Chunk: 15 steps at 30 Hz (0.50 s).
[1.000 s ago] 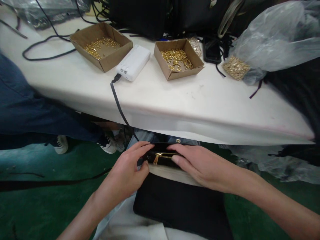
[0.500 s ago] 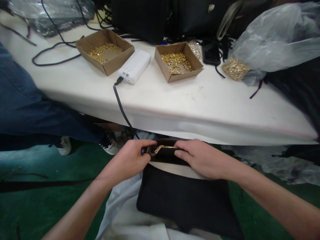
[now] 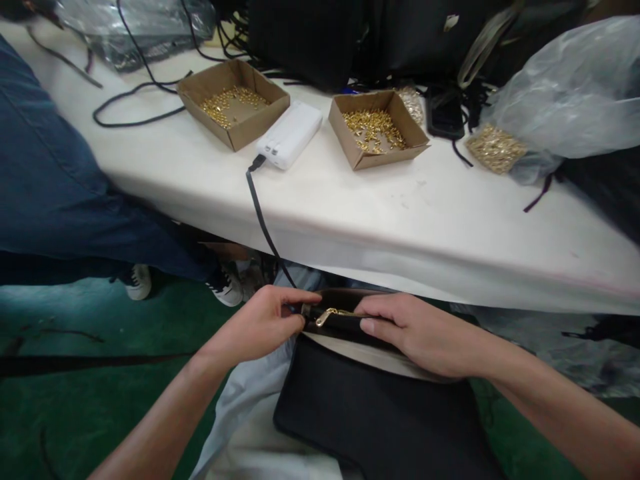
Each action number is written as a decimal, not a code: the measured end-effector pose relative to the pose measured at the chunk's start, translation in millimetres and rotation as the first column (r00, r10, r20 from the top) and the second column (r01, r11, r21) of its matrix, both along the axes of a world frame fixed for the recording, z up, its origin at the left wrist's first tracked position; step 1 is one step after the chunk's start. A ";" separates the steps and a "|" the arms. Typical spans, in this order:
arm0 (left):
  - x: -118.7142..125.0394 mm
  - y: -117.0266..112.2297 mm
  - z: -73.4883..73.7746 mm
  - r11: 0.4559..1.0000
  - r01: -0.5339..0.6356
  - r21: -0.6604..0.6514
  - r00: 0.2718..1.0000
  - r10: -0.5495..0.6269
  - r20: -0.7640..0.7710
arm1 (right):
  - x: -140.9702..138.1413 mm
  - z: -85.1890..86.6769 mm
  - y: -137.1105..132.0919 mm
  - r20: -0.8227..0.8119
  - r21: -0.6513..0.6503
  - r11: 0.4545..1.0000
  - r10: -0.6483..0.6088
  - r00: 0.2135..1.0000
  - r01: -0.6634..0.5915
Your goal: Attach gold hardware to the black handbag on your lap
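Note:
A black bag (image 3: pixel 370 413) lies across my lap, below the table's front edge. Its top edge carries a gold zipper with a gold pull (image 3: pixel 327 316). My left hand (image 3: pixel 263 323) is closed and pinches the bag's top edge just left of the pull. My right hand (image 3: pixel 415 330) is wrapped over the same edge right of the pull, with the thumb pressed along the zipper line. The far side of the bag is hidden under the table.
A white table (image 3: pixel 380 213) stands ahead. On it are two cardboard trays of small gold parts (image 3: pixel 234 107) (image 3: pixel 376 128), a white power bank (image 3: pixel 290 133) with a black cable (image 3: pixel 263 213) hanging down, and a plastic bag (image 3: pixel 560 100). Another person's blue-clad leg (image 3: pixel 50 193) is at left.
Both hands closed in on the bag's top edge and lifted it slightly toward the table edge. My left fingers went from resting loosely to pinching. The view shifted left.

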<state>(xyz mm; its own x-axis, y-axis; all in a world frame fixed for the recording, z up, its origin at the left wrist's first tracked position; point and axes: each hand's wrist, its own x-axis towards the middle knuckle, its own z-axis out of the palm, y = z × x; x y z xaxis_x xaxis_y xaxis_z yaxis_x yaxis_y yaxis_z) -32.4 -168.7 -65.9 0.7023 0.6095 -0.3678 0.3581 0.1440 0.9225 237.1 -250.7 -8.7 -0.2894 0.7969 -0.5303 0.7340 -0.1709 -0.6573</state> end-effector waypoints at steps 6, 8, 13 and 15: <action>-1.0 4.6 -5.1 0.997 -0.009 -0.082 1.000 0.010 0.013 | -7.6 1.5 -6.4 -0.035 0.065 0.996 0.071 0.997 -0.069; -1.0 6.8 -7.0 0.992 -0.012 -0.126 0.999 0.016 0.035 | -8.0 0.5 -8.6 -0.041 0.079 0.994 0.079 0.996 -0.075; -0.1 7.1 -6.3 0.998 -0.002 0.061 1.000 0.003 -0.028 | -9.0 -0.5 -6.0 -0.025 0.110 0.991 0.076 0.997 -0.073; 1.9 5.3 -2.7 0.982 -0.012 0.187 0.999 0.020 -0.041 | -7.4 0.7 -1.8 -0.042 0.079 0.994 0.074 0.996 -0.070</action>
<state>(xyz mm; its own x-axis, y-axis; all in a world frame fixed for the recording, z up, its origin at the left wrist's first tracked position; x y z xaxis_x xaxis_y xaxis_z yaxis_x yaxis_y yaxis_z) -30.5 -163.5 -68.6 0.6782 0.6812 -0.2758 0.3969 -0.0236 0.9176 229.7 -252.5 -8.0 -0.3697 0.8110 -0.4535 0.7121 -0.0662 -0.6990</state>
